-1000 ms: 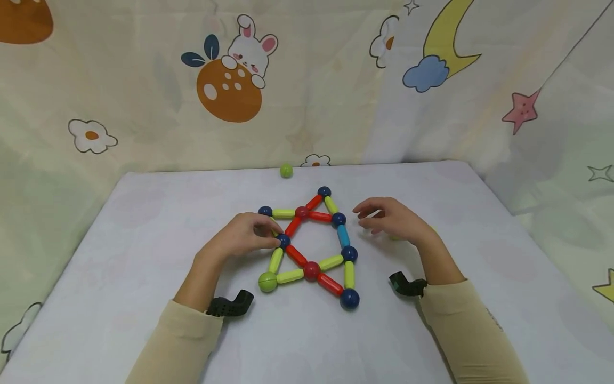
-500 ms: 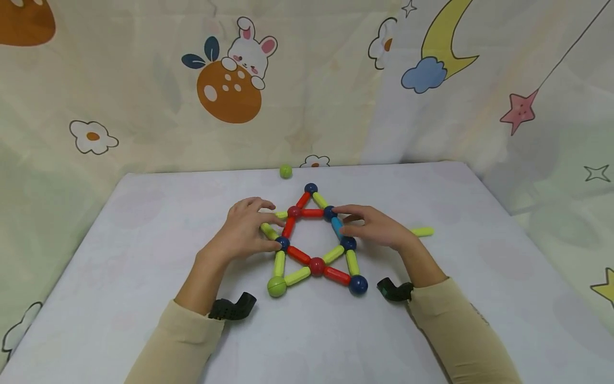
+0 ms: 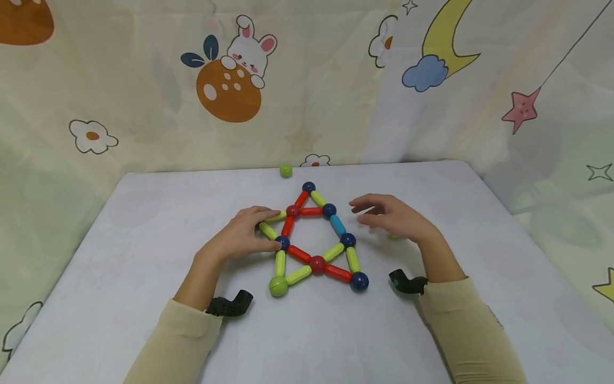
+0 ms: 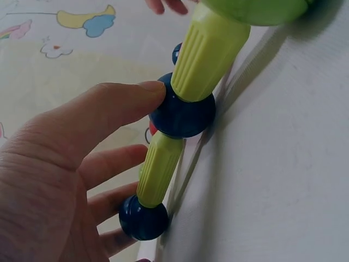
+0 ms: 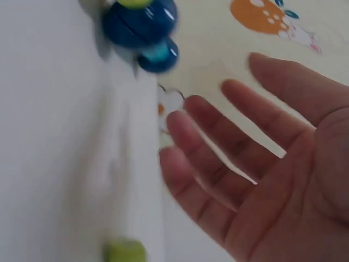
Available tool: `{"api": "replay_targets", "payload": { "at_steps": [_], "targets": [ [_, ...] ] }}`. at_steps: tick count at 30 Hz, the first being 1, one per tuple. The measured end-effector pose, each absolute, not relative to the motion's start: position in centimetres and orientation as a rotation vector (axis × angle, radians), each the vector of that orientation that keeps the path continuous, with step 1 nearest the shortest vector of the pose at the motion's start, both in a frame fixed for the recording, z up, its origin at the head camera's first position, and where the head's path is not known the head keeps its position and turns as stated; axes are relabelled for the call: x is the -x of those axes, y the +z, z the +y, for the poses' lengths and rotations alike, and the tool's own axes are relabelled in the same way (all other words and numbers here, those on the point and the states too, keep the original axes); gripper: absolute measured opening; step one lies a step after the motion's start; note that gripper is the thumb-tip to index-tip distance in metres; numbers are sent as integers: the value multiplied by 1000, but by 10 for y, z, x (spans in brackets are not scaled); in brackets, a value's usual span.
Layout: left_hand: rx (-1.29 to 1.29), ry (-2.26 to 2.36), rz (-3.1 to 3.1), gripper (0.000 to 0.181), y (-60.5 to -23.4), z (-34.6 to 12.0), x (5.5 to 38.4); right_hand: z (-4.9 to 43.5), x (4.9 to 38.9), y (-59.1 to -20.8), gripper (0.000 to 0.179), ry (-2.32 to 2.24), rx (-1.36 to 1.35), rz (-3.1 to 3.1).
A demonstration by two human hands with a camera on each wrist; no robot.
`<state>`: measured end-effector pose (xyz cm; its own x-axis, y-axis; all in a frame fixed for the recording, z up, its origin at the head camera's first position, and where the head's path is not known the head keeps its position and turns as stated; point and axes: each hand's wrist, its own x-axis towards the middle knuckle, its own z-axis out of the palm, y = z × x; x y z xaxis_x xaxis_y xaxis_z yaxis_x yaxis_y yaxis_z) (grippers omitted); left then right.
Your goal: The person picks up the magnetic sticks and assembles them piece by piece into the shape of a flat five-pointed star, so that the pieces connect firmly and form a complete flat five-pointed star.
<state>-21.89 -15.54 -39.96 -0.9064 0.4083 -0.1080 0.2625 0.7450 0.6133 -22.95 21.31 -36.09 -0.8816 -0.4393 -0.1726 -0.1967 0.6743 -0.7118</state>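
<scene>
On the table lies a flat frame of magnetic rods and balls, with a blue rod [image 3: 338, 225], red rods and yellow-green rods around a middle ring. My left hand [image 3: 242, 232] holds its left corner: the thumb touches a dark blue ball [image 4: 182, 112], and the fingers reach over to the yellow-green rods. Behind those fingers another blue ball [image 4: 143, 218] is mostly hidden in the head view. My right hand [image 3: 390, 216] hovers right of the frame, fingers loosely bent and holding nothing. A green ball [image 3: 278, 286] forms the near left corner.
A loose green ball [image 3: 285, 170] sits at the table's back edge. Under the right hand lies a loose yellow-green rod [image 3: 394, 236], mostly covered. A printed cloth [image 3: 316, 96] hangs behind the white table [image 3: 120, 266].
The right hand moved in to the frame's right side, touched it, then drew back right. The frame has shifted and turned slightly; its left corner has come nearer under the left fingers.
</scene>
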Motion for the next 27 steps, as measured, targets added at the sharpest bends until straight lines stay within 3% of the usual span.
{"api": "replay_targets", "payload": {
  "at_steps": [11, 21, 27],
  "targets": [
    [-487, 958, 2668, 74, -400, -160, 221, 251, 219, -343, 31, -423, 298, 2703],
    [-487, 964, 2658, 74, -402, -161, 221, 260, 225, -356, 17, -417, 210, 2679],
    [-482, 965, 2662, 74, -400, -160, 221, 264, 224, -352, 21, -496, 244, 2708]
  ]
}}
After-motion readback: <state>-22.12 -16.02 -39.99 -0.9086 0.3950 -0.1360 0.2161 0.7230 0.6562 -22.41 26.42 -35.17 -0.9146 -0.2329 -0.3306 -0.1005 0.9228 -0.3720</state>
